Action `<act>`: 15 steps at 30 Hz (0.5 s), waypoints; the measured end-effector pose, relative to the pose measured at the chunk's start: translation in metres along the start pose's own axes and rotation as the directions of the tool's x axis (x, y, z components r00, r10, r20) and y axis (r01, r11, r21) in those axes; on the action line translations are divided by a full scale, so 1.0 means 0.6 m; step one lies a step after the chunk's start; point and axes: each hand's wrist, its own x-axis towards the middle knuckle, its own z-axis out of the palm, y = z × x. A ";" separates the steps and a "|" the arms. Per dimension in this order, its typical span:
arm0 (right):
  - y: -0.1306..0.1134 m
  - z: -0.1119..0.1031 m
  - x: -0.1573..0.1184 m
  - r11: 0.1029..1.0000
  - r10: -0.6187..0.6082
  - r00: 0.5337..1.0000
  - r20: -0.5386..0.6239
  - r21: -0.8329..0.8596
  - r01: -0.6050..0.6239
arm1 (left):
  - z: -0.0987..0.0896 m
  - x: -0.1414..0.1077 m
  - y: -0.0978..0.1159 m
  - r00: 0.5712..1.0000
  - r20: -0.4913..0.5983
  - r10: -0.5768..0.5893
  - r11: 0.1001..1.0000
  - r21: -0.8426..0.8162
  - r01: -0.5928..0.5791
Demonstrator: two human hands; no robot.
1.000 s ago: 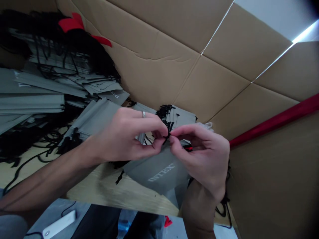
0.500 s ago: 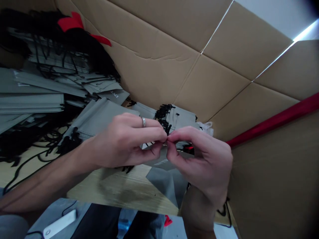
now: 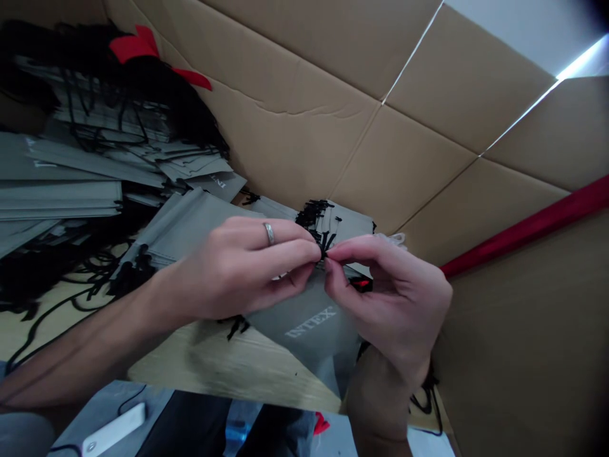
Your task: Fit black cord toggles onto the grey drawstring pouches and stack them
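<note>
Fuller in view than half a second ago, the smooth grey fabric bag (image 3: 304, 352) has shifted so its pale INTEX lettering shows whole. It lies just below both hands, over the pale wood-grain table (image 3: 214, 368). Thumb and fingertips nearly closed, the left hand (image 3: 242, 266) pinches a thin black cord (image 3: 324, 254); the right hand (image 3: 397, 298) nips it alongside, fingers bent. Behind rises creased brown cardboard (image 3: 295, 82).
</note>
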 end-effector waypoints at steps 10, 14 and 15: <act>-0.014 0.003 0.004 0.996 -0.084 0.996 0.017 0.027 0.084 | -0.007 -0.005 0.019 0.998 -0.032 -0.054 0.999 -0.011 0.054; -0.009 0.005 0.002 0.990 -0.101 0.995 0.006 0.098 0.100 | -0.003 0.004 0.006 0.988 -0.050 -0.148 0.972 -0.191 0.136; -0.008 0.005 0.002 0.989 -0.098 0.995 0.006 0.107 0.097 | -0.002 0.006 0.002 0.985 -0.041 -0.165 0.954 -0.259 0.149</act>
